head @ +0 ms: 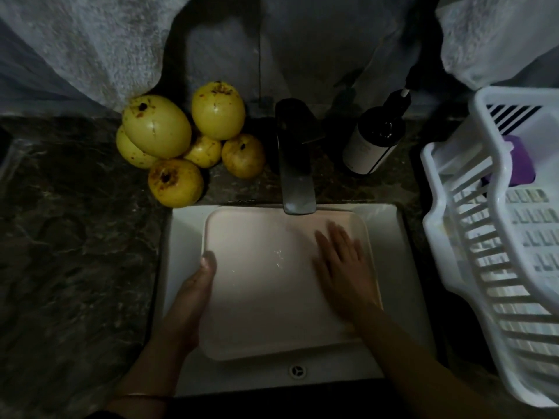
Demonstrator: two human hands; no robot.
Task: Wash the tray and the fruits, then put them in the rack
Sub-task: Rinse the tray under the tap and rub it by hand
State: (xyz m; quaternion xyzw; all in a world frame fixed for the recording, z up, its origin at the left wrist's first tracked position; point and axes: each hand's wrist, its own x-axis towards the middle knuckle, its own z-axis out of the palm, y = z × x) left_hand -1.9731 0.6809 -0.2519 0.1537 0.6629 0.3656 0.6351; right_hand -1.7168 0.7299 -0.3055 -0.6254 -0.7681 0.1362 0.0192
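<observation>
A pale pink rectangular tray point(260, 285) lies in the white sink point(390, 234) under the faucet point(295, 164). My left hand point(190, 294) grips the tray's left rim, thumb over the edge. My right hand point(341, 267) lies flat on the tray's right side with straight fingers, slightly blurred. Several yellow fruits point(181, 140) with brown spots are piled on the dark counter behind the sink's left corner. A white plastic rack point(490, 237) stands on the right.
A dark pump bottle point(375, 140) stands right of the faucet. A purple object point(518, 164) sits inside the rack. Dark marble counter point(75, 237) spreads to the left. Pale cloth point(90, 40) hangs at the back wall.
</observation>
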